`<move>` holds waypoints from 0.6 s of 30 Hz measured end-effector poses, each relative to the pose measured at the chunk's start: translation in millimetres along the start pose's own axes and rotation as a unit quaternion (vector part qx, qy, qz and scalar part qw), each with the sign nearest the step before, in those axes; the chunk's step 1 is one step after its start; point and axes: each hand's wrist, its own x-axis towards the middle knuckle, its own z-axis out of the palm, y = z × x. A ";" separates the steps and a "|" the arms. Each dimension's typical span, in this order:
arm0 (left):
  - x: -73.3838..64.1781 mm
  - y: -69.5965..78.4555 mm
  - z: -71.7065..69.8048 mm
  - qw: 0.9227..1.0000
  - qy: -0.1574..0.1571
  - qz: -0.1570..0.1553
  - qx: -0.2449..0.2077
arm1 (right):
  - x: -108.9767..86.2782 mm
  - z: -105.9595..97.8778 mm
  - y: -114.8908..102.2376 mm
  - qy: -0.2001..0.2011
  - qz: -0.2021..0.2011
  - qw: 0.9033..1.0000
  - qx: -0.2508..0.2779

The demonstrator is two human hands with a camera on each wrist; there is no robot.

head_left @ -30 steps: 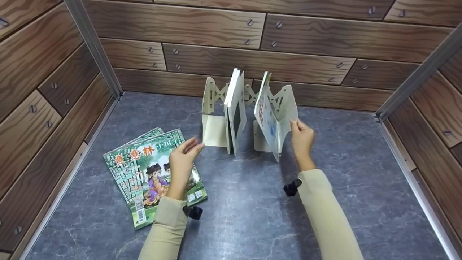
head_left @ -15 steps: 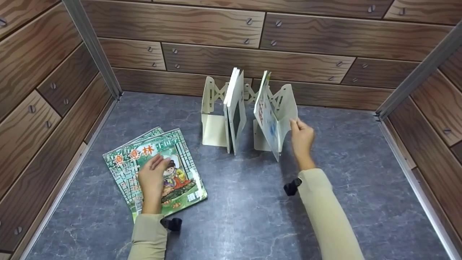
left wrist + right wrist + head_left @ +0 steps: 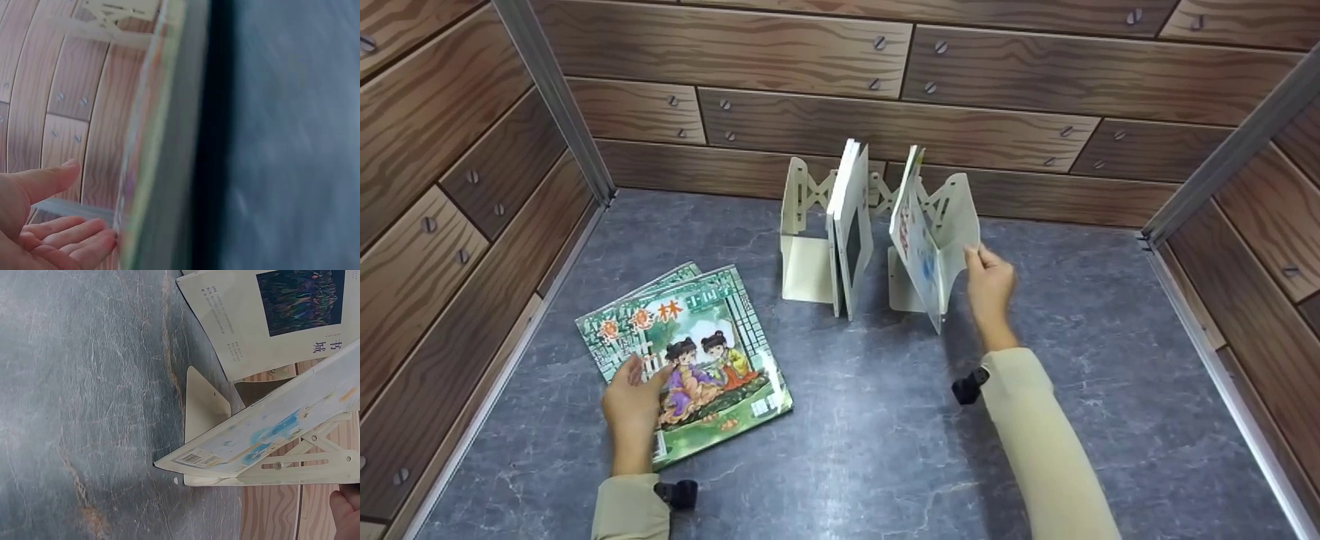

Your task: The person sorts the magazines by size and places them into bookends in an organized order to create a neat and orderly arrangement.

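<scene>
My left hand (image 3: 631, 412) is at the near left side of a stack of green illustrated magazines (image 3: 712, 375) lying on the floor. Its fingers are extended, the thumb well apart, in the left wrist view; whether they touch the magazines (image 3: 149, 169) I cannot tell. With thumb and fingers, my right hand (image 3: 991, 296) pinches the front edge of the right end plate of a cream extendable bookend (image 3: 964, 214). Inside it a thin pale magazine (image 3: 919, 255) leans against that plate. Two white-covered books (image 3: 851, 232) stand farther left in the bookend.
The left end plate (image 3: 793, 199) and its base (image 3: 808, 270) are left of the white books. A gap separates those books from the leaning magazine. Wood-patterned walls (image 3: 810, 60) enclose the grey marbled floor (image 3: 870, 450) at the back and sides.
My left hand has moved from beside the bookend, leftward and toward me across the magazines, to their left side. My right hand keeps its grip on the end plate.
</scene>
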 end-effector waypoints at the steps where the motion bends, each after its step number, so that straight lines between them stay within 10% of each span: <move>1: -0.5 -1.5 -2.7 1.000 0.004 -0.001 0.003 | -0.3 0.0 0.2 -0.001 0.000 1.000 0.000; 10: -2.1 -8.8 -15.4 1.000 0.016 -0.010 -0.002 | 0.5 0.7 1.4 -0.011 -0.002 1.000 -0.003; 18: 2.0 -6.6 -20.8 0.992 0.026 -0.050 -0.111 | 0.9 1.4 1.3 -0.004 0.004 1.000 -0.009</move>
